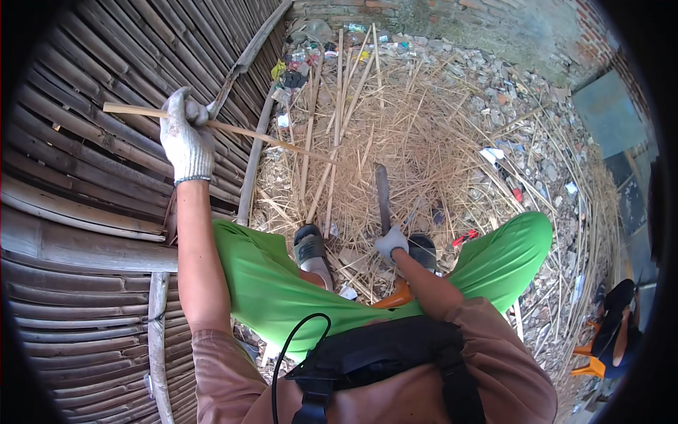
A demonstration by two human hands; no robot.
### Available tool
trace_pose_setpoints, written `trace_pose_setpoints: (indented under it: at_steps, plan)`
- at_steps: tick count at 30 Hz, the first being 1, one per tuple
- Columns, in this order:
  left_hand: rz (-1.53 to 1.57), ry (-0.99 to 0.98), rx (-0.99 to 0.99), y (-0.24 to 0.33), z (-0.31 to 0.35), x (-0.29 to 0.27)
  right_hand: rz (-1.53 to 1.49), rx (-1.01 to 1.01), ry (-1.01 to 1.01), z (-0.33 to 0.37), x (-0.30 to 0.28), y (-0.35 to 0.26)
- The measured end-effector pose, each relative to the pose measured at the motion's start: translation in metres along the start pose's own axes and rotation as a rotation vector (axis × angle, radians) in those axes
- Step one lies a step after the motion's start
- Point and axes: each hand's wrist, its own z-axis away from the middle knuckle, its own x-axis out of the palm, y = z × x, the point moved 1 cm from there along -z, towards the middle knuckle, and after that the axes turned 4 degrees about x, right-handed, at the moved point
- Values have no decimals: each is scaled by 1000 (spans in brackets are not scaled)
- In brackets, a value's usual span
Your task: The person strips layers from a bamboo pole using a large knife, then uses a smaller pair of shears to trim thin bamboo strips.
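In a white knit glove, my left hand is raised at the left, its fingers closed round a thin bamboo strip. One end of the strip sticks out to the left of the hand; the other reaches right over the shavings. My right hand, gloved too, is low between my knees and grips the handle end of a machete. Its dark blade points away from me. Blade and strip are apart. Several long bamboo strips lie on the ground ahead.
Bamboo slat walling fills the left side. Pale shavings and rubble cover the ground, with a brick wall behind. A red-handled tool lies by my right foot. At the far right, another person is beside an orange stool.
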Motion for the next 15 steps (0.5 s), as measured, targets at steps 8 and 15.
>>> trace_pose_setpoints:
  at_steps: [8, 15]
  plan:
    - [-38, -170, -3, -42, 35, 53, -911, -141, -246, -6, -37, -3]
    - [103, -236, 67, -20, 27, 70, -823, -581, 442, -16, -74, 18]
